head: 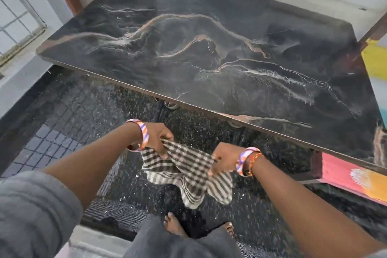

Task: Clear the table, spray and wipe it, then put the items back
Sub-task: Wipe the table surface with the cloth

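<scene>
Head view: left hand and right hand both gripping checked cloth before dark marble table.

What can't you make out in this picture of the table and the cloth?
- Head view: the right end of the table runs past the frame edge.
- The lower folds of the cloth are smeared by motion blur.
- The fingers of the right hand are curled into the cloth and mostly hidden; the left hand also grips it.
- Whether the tabletop is wet or already wiped cannot be told through its gloss.
</scene>
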Available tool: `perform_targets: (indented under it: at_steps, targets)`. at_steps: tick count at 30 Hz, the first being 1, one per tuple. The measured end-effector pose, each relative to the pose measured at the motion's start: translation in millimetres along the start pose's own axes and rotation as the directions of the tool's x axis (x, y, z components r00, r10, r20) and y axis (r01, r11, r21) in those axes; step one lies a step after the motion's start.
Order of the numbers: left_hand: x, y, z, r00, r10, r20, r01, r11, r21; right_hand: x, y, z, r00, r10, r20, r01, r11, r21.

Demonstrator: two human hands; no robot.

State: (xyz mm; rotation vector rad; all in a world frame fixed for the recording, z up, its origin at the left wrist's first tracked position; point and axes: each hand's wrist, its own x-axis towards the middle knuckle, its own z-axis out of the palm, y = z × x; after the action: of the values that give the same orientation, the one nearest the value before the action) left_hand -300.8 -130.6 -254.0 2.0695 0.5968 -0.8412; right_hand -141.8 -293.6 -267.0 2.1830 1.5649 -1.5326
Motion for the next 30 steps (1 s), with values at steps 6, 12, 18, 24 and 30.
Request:
perform_targets:
  at_steps: [6, 12, 18, 24, 30]
  targets:
    - [12, 5, 6, 0.993, 0.062, -0.099, -0.069, 0.995, -0.076, -1, 3, 7, 0.972, 0.064, -0.228, -0.076, 0.996, -0.044]
    - [1, 20, -4, 0.989, -0.001, 0.145, -0.010, 0.997, 0.077, -18, -1, -2, 0.965, 0.093, -0.245, -0.174, 0.926, -0.335]
    - [-9, 56, -45, 0.920, 0.243, 0.307, -0.234, 0.970, -0.068, -75, -17, -57, 0.997, 0.000, -0.081, -0.017, 0.978, -0.209]
    - [-31, 116, -109, 0.874, 0.473, -0.115, -0.486, 0.831, -0.271, -136, -16, -156, 0.858, -0.029, -0.513, 0.008, 0.999, -0.045]
    - [-47, 201, -160, 0.762, 0.432, -0.482, -0.393, 0.901, 0.185, -137, -5, -207, 0.403, -0.079, -0.912, 0.160, 0.987, -0.015]
